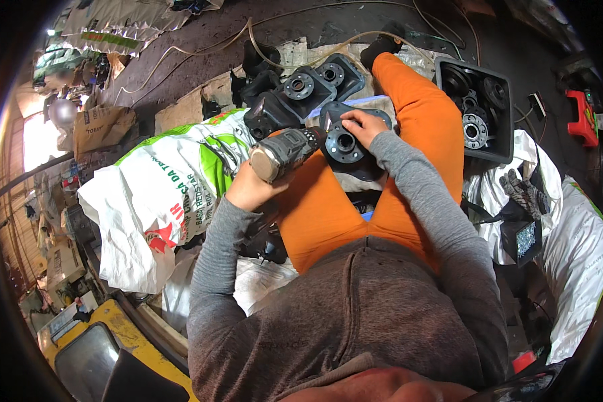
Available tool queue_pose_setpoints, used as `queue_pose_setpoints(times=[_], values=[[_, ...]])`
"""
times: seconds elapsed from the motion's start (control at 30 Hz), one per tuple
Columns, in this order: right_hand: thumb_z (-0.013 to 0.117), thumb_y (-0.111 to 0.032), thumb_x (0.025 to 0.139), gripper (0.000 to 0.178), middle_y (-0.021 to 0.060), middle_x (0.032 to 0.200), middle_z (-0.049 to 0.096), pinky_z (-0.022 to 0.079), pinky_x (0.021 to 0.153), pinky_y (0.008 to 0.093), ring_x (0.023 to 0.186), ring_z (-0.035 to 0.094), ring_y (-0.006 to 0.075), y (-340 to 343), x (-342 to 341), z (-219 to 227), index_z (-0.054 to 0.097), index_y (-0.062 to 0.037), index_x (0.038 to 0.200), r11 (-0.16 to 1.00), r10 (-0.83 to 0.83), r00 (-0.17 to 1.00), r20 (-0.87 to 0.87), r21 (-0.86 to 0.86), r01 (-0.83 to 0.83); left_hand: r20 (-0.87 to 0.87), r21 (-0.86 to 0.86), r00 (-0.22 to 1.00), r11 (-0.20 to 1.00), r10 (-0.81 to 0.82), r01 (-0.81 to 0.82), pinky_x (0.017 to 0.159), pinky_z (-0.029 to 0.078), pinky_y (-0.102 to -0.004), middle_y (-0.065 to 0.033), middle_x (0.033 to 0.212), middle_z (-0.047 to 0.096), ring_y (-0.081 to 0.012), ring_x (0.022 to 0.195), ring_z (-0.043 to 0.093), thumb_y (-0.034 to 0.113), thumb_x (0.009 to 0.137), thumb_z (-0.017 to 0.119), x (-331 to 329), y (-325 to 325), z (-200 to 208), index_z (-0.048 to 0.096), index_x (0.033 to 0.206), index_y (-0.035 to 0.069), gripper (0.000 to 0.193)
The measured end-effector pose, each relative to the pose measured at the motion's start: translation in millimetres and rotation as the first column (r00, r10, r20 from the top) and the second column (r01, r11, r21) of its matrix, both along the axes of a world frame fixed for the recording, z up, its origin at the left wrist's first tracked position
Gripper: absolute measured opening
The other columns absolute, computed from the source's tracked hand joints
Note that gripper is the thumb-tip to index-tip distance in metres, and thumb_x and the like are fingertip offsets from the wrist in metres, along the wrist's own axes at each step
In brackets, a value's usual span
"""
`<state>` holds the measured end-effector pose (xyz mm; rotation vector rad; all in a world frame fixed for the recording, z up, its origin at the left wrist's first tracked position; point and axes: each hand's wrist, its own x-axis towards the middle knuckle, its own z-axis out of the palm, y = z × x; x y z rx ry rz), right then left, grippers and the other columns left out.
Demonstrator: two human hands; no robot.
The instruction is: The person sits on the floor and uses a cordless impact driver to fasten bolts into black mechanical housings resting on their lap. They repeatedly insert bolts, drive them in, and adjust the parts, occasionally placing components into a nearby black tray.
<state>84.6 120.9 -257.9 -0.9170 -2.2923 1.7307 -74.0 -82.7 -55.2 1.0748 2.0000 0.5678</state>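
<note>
My left hand is wrapped round the handle of a dark cordless drill. Its chuck points right, at a black part with a round flange standing between my thighs. That flange has a raised centre hole and small holes or screws around its rim. On the flange's upper right edge lies my right hand, thumb and fingers drawn together. Whatever they pinch is too small to make out. More black housings with round flanges stand just beyond, close to the drill.
Right of my leg sits a black crate of round metal parts. White sacks lie at left, and a white bag at right. A glove and a red tool case are also at right. A hose crosses the floor ahead.
</note>
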Motion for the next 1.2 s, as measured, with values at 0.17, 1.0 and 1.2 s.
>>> queue_pose_setpoints(times=[0.17,1.0,1.2], values=[[0.055,-0.043,0.093,0.036,0.0128,0.108,0.069,0.048,0.09,0.0391,0.104,0.063,0.0307,15,-14,-5,0.069,-0.0145,0.109,0.982,0.178,0.984,-0.023,-0.064,-0.179,-0.005,-0.211,0.999,0.976,-0.047,0.045,0.085,0.05,-0.0297,-0.0086,0.106,0.066,-0.0168,0.095,0.062,0.003,0.072,0.074,-2,35,11,0.061,0.114,0.002,0.044],[0.046,-0.057,0.093,0.049,0.0148,0.097,0.069,0.049,0.086,0.0465,0.098,0.063,0.0349,8,-19,-1,0.072,-0.016,0.099,0.997,0.079,0.992,0.101,0.011,-0.08,-0.188,-0.471,0.751,0.729,-0.634,0.497,0.076,0.053,-0.0433,-0.0199,0.088,0.068,-0.0361,0.086,0.067,0.009,0.067,0.07,-14,131,35,0.063,0.121,0.011,0.055],[0.047,-0.056,0.092,0.047,0.0145,0.093,0.069,0.049,0.085,0.0475,0.095,0.063,0.036,5,-19,-1,0.072,-0.0169,0.096,0.998,0.063,0.995,0.076,0.015,-0.064,-0.128,-0.474,0.759,0.712,-0.639,0.519,0.078,0.053,-0.0388,-0.0194,0.095,0.069,-0.0351,0.087,0.067,0.018,0.064,0.077,-31,132,29,0.064,0.115,0.004,0.054]])
